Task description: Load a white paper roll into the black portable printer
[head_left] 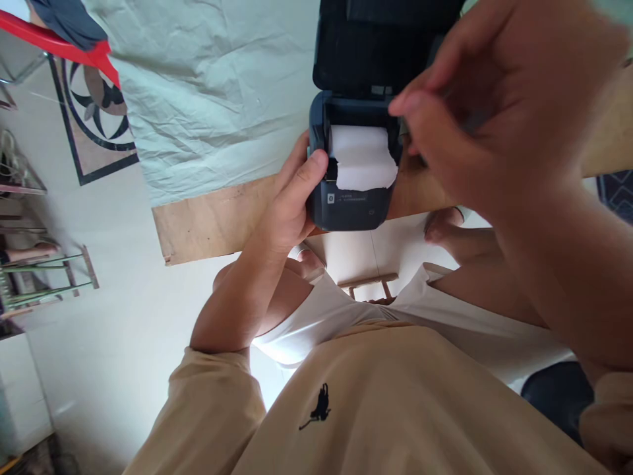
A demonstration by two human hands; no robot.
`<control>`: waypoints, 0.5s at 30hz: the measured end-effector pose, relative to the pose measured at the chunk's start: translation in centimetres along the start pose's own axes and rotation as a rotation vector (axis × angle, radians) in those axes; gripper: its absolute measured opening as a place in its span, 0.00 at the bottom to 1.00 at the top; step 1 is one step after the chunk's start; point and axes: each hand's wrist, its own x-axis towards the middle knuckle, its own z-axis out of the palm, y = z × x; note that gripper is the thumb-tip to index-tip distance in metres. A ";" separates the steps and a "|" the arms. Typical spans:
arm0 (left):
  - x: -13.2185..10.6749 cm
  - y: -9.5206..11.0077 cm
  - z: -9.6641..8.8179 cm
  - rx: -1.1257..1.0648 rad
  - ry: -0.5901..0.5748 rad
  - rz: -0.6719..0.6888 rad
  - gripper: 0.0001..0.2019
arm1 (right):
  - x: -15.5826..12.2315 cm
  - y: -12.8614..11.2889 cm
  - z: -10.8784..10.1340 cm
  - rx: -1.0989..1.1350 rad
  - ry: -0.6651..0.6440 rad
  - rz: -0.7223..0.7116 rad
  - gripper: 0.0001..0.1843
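Note:
A small dark thermal printer (pixel 351 214) is at the front edge of the table with its black lid (pixel 366 63) swung up and back. In its bay lies a white paper roll (pixel 363 155); the torn loose end hangs over the front lip. My left hand (pixel 299 191) grips the printer's left side, its thumb on the rim by the paper. Over the printer's right side is my right hand (pixel 475 105), thumb and forefinger pinched together near the bay's right rim. Whether anything is between those fingertips is hidden, and part of the lid lies behind the hand.
A pale green cloth (pixel 212 86) covers much of the wooden table (pixel 212 221), leaving its front strip bare. At the upper left is a red curved edge (pixel 59 49). A green-framed rack (pixel 49 280) stands on the floor at the left. My legs are under the table edge.

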 end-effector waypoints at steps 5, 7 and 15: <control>-0.2 0.1 0.4 0.016 -0.089 0.033 0.15 | 0.2 -0.4 0.1 -0.202 -0.128 0.043 0.19; -0.1 -0.1 0.2 0.005 -0.133 0.034 0.16 | 0.4 -0.5 0.2 -0.313 -0.193 0.049 0.23; -0.5 0.3 0.9 -0.046 -0.032 -0.006 0.13 | 1.5 -1.7 -0.2 -0.341 -0.432 0.189 0.32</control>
